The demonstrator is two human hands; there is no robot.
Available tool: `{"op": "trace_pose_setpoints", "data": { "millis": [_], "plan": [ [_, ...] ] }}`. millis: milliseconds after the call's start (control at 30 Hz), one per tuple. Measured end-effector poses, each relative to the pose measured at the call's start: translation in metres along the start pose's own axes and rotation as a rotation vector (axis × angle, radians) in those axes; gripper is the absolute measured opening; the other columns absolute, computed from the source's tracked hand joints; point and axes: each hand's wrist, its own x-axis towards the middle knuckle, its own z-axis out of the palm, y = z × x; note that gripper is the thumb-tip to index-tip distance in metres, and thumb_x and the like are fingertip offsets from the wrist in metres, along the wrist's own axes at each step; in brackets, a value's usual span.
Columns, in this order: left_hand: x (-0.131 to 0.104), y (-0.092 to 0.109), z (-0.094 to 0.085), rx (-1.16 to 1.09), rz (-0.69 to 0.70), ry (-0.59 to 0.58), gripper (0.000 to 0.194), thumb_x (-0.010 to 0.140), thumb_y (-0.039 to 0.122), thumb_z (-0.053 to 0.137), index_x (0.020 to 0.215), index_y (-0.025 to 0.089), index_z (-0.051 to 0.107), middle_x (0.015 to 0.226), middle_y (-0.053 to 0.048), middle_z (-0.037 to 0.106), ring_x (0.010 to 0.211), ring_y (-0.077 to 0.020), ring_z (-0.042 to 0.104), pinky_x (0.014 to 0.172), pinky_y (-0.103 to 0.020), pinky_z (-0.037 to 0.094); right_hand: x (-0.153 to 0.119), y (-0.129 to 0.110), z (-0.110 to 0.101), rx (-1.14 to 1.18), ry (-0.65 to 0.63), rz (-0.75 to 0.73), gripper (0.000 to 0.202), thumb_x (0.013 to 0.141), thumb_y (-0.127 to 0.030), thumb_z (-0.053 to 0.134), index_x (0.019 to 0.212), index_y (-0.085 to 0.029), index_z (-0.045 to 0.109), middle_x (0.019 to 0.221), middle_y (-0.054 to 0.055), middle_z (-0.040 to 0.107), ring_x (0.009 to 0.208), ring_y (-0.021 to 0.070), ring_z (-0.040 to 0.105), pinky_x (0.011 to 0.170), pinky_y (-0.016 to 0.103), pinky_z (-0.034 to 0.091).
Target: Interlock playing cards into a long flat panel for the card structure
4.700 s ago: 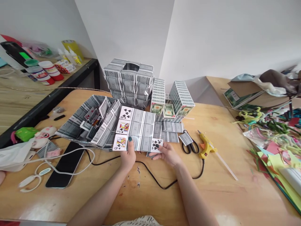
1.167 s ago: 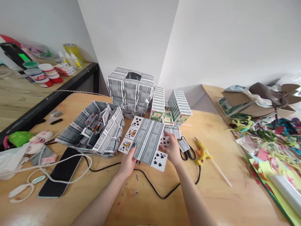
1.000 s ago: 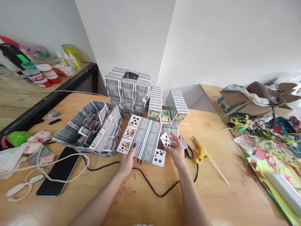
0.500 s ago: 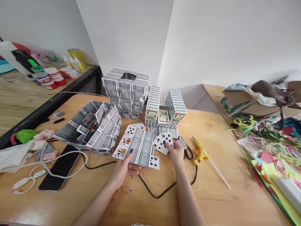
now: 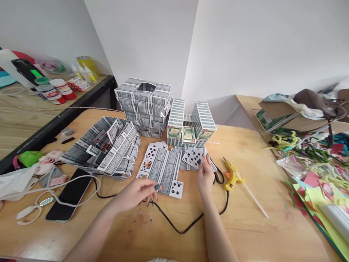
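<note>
My right hand [image 5: 205,175] pinches a small fan of spade playing cards [image 5: 193,159], faces up, over a row of face-down cards [image 5: 185,167]. My left hand [image 5: 137,193] hovers at the near left corner of a grey-backed card panel [image 5: 165,167], fingers loosely apart and nothing visible in them. This panel lies flat on the table, with face-up cards sticking out along its left side and a six of spades [image 5: 176,189] at its near right corner. Right of my right hand lies a yellow glue gun [image 5: 232,175] with a clear glue stick in its back.
Behind stand a card-built box [image 5: 145,107] and stacked card packs [image 5: 203,120]. On the left sit an open card-built container [image 5: 109,147], a phone [image 5: 69,196] and a white cable. A black cord [image 5: 174,225] crosses the near table. Coloured paper [image 5: 319,203] is heaped at right.
My left hand has let go of the card panel and drawn back left. My right hand has carried the fanned cards slightly away from me and to the right, off the panel.
</note>
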Motion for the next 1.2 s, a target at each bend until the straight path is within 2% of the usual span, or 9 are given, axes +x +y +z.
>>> {"op": "trace_pose_setpoints", "data": {
  "millis": [100, 200, 300, 367, 433, 567, 733, 933, 1200],
  "plan": [
    [0.041, 0.008, -0.002, 0.294, 0.272, 0.360, 0.028, 0.084, 0.039, 0.043, 0.095, 0.023, 0.064, 0.096, -0.005, 0.064, 0.087, -0.0199, 0.058, 0.075, -0.030, 0.045, 0.000, -0.004, -0.004, 0.084, -0.008, -0.024, 0.038, 0.086, -0.032, 0.038, 0.117, -0.019, 0.056, 0.131, 0.010, 0.048, 0.131, 0.0220, 0.028, 0.104, 0.048, 0.026],
    [0.086, 0.010, 0.000, 0.594, 0.479, 0.516, 0.029, 0.085, 0.032, 0.042, 0.107, 0.023, 0.058, 0.113, -0.007, 0.055, 0.110, -0.0236, 0.045, 0.094, -0.037, 0.035, 0.000, -0.009, -0.010, 0.184, 0.009, 0.007, 0.034, 0.084, -0.035, 0.043, 0.109, -0.020, 0.061, 0.131, 0.009, 0.048, 0.129, 0.0245, 0.031, 0.102, 0.048, 0.027],
    [0.118, 0.010, 0.008, 0.812, 0.463, 0.609, 0.030, 0.083, 0.032, 0.045, 0.108, 0.018, 0.054, 0.106, -0.011, 0.055, 0.105, -0.0270, 0.045, 0.091, -0.042, 0.034, 0.000, -0.014, -0.014, 0.307, -0.011, 0.165, 0.027, 0.080, -0.039, 0.050, 0.089, -0.017, 0.064, 0.103, 0.010, 0.065, 0.102, 0.0258, 0.056, 0.086, 0.042, 0.043],
    [0.129, 0.009, 0.013, 0.910, 0.407, 0.667, 0.029, 0.081, 0.036, 0.048, 0.102, 0.017, 0.054, 0.099, -0.012, 0.054, 0.100, -0.0289, 0.045, 0.086, -0.044, 0.034, -0.002, -0.017, -0.014, 0.386, -0.059, 0.270, 0.024, 0.078, -0.041, 0.053, 0.079, -0.018, 0.059, 0.079, 0.005, 0.065, 0.076, 0.0210, 0.062, 0.070, 0.035, 0.049],
    [0.135, 0.007, 0.016, 0.976, 0.382, 0.691, 0.029, 0.080, 0.040, 0.049, 0.095, 0.016, 0.054, 0.095, -0.012, 0.053, 0.096, -0.0294, 0.045, 0.082, -0.044, 0.034, -0.003, -0.021, -0.012, 0.468, -0.105, 0.324, 0.023, 0.076, -0.042, 0.056, 0.080, -0.020, 0.052, 0.076, 0.003, 0.062, 0.065, 0.0174, 0.061, 0.059, 0.031, 0.049],
    [0.139, 0.003, 0.013, 1.020, 0.388, 0.683, 0.030, 0.081, 0.046, 0.046, 0.084, 0.017, 0.054, 0.093, -0.012, 0.053, 0.092, -0.0284, 0.046, 0.078, -0.041, 0.033, -0.006, -0.027, -0.007, 0.633, -0.265, 0.415, 0.031, 0.072, -0.044, 0.062, 0.087, -0.023, 0.044, 0.095, 0.005, 0.061, 0.065, 0.0170, 0.064, 0.050, 0.030, 0.052],
    [0.144, -0.002, 0.001, 0.970, 0.377, 0.652, 0.034, 0.082, 0.050, 0.043, 0.083, 0.017, 0.054, 0.076, -0.007, 0.057, 0.081, -0.0243, 0.051, 0.073, -0.036, 0.034, -0.006, -0.023, -0.003, 0.654, -0.469, 0.544, 0.038, 0.064, -0.044, 0.069, 0.082, -0.020, 0.045, 0.072, 0.002, 0.064, 0.056, 0.0191, 0.064, 0.045, 0.030, 0.052],
    [0.147, -0.006, -0.003, 0.941, 0.425, 0.645, 0.039, 0.084, 0.049, 0.039, 0.072, 0.018, 0.058, 0.082, -0.008, 0.062, 0.082, -0.0231, 0.054, 0.073, -0.034, 0.036, -0.010, -0.018, 0.003, 0.524, -0.382, 0.499, 0.039, 0.066, -0.044, 0.067, 0.089, -0.021, 0.045, 0.047, -0.009, 0.051, 0.030, 0.0094, 0.044, 0.028, 0.020, 0.031],
    [0.152, -0.008, -0.003, 0.933, 0.425, 0.679, 0.041, 0.084, 0.048, 0.039, 0.067, 0.017, 0.060, 0.080, -0.010, 0.063, 0.082, -0.0243, 0.056, 0.073, -0.036, 0.036, -0.018, -0.018, 0.009, 0.367, -0.407, 0.400, 0.029, 0.074, -0.041, 0.058, 0.093, -0.023, 0.046, 0.046, -0.010, 0.042, 0.034, 0.0090, 0.037, 0.034, 0.020, 0.027]
  ]
}}
